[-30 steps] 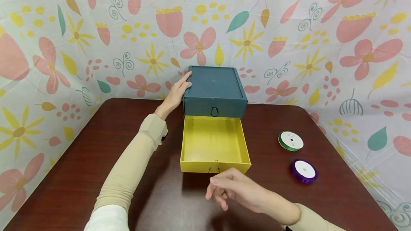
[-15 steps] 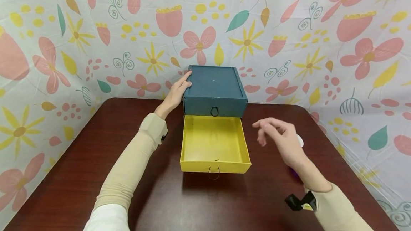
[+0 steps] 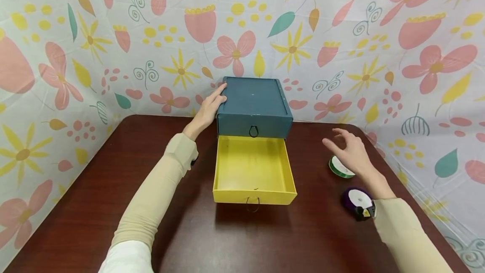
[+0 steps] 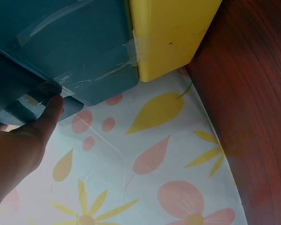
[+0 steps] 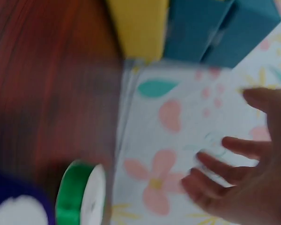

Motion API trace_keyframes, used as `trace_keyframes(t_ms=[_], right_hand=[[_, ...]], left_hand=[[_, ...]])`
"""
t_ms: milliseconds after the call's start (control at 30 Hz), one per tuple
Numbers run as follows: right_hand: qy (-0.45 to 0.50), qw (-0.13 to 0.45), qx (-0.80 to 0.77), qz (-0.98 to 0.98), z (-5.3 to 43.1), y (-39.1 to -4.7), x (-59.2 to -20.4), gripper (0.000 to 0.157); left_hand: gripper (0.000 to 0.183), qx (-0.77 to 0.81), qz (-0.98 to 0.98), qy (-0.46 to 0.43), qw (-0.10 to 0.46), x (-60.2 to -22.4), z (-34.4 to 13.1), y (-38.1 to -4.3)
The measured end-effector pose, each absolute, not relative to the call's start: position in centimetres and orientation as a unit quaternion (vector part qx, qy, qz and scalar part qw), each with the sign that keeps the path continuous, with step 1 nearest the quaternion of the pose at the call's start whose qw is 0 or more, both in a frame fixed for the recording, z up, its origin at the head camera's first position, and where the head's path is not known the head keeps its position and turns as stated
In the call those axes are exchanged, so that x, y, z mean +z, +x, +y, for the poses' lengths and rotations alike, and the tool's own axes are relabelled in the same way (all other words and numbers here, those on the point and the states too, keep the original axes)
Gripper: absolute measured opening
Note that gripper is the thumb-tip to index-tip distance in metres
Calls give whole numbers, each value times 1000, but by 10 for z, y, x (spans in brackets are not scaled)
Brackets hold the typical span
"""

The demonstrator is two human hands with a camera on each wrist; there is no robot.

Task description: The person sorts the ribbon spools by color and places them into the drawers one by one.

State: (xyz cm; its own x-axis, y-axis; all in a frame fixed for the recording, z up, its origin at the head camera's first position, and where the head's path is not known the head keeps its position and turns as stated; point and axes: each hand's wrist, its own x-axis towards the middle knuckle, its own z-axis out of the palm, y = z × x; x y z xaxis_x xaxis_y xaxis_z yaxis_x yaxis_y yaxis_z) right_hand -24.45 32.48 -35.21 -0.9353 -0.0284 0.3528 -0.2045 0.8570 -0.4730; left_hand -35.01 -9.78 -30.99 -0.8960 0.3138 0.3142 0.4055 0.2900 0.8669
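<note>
A blue drawer box (image 3: 251,96) stands at the back of the table. Its yellow lower drawer (image 3: 254,197) is pulled out toward the front, with nothing inside. My left hand (image 3: 206,111) rests against the box's upper left side, and in the left wrist view its thumb (image 4: 51,117) touches the blue wall. My right hand (image 3: 350,151) hovers over the table's right side with loosely bent fingers and holds nothing. Just below it lies a green ribbon spool (image 3: 339,168), partly covered by the hand. A purple ribbon spool (image 3: 358,199) lies nearer the front, partly behind the wrist.
The dark red-brown table (image 3: 174,231) carries everything. A floral cloth (image 3: 288,20) hangs behind the box and along both sides. A black loop handle (image 3: 253,131) is on the blue upper drawer, and a thin loop (image 3: 252,205) hangs at the yellow drawer's front.
My right hand has moved from the yellow drawer's front handle rightward and back, to above the green ribbon spool. My left hand and the box have stayed put.
</note>
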Motion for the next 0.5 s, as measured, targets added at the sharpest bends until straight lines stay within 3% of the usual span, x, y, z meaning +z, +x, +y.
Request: trace_keyframes(t_ms=[233, 500], right_hand=[[-10, -33, 143, -989, 351, -258, -381, 102], [1, -77, 126, -989, 359, -266, -398, 97]], left_hand=[[58, -546, -809, -219, 23, -302, -97, -342], [58, -543, -810, -218, 18, -290, -97, -330]])
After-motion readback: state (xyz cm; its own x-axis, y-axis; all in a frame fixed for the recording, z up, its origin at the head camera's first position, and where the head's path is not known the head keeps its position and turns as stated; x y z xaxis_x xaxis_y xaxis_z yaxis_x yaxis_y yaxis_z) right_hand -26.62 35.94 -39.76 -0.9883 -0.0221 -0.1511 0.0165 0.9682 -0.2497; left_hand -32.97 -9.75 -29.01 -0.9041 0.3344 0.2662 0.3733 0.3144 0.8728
